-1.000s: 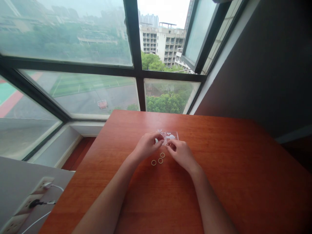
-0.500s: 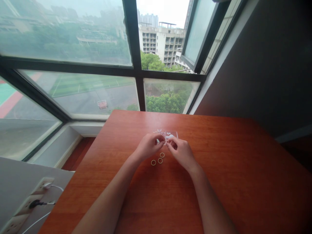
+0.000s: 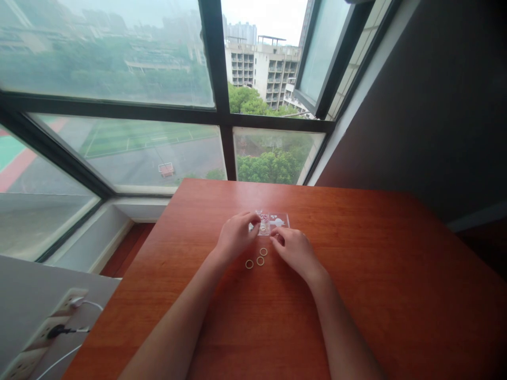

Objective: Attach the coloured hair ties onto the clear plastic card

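A small clear plastic box (image 3: 264,218) lies on the table with its lid (image 3: 284,217) folded open to the right, a pale shape printed on the lid. Small ring-like items show inside, too small to tell apart. My left hand (image 3: 237,232) is curled at the box's left side, thumb and fingertips close together. My right hand (image 3: 293,245) is bent at the lid's front edge with thumb and forefinger together. Whatever either hand pinches, if anything, is hidden. Three pale yellow rings lie in front of the box: one ring (image 3: 263,248), another (image 3: 260,264), and a third (image 3: 246,264).
The reddish-brown wooden table (image 3: 261,327) reaches to the windows (image 3: 150,153), and one window pane (image 3: 322,50) stands open. Power sockets (image 3: 39,332) with plugged-in cables are on the low wall at left. A dark wall (image 3: 415,116) rises at right.
My hands have drawn apart, left hand slightly leftward. The thin ring seen between my fingertips is gone from there, and more of the box and lid shows.
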The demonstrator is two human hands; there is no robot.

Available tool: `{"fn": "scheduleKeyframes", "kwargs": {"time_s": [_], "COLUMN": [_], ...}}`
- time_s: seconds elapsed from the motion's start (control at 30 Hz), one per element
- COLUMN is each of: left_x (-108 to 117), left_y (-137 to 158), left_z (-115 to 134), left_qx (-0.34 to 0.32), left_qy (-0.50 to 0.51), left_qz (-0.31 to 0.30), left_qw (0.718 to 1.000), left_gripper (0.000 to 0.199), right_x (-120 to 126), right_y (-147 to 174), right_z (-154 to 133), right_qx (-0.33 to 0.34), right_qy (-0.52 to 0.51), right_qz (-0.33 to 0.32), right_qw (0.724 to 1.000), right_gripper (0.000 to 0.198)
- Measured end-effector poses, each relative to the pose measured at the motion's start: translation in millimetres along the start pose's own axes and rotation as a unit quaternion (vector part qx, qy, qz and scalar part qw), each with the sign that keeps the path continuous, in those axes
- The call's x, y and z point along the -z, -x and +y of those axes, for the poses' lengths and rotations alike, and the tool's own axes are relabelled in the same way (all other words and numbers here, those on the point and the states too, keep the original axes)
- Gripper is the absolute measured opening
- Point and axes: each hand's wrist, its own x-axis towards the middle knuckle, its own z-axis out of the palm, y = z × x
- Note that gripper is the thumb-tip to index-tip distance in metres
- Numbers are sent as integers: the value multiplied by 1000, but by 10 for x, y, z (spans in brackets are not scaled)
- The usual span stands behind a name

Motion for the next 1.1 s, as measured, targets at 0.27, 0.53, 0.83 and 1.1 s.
{"fn": "scheduleKeyframes", "kwargs": {"time_s": [0.27,0.53,0.83,1.1], "left_x": [57,61,68,60], "left_y": [-21,-26,-17,-16], "left_z": [-39,-30,-22,-6], "left_qx": [-1,-8,-13,-19], "left_qy": [-10,-12,-6,10], "left_qz": [15,15,6,-2], "left_qw": [1000,1000,1000,1000], "left_gripper": [12,12,11,10], "right_x": [-38,-44,-55,-16], "right_y": [32,37,24,8], "right_z": [-61,-52,-60,-49], "right_qx": [32,24,14,-3], "right_qy": [-31,-15,34,24], "right_qz": [-56,-103,-123,-58], "right_qw": [997,994,992,998], "right_gripper": [13,5,8,7]}}
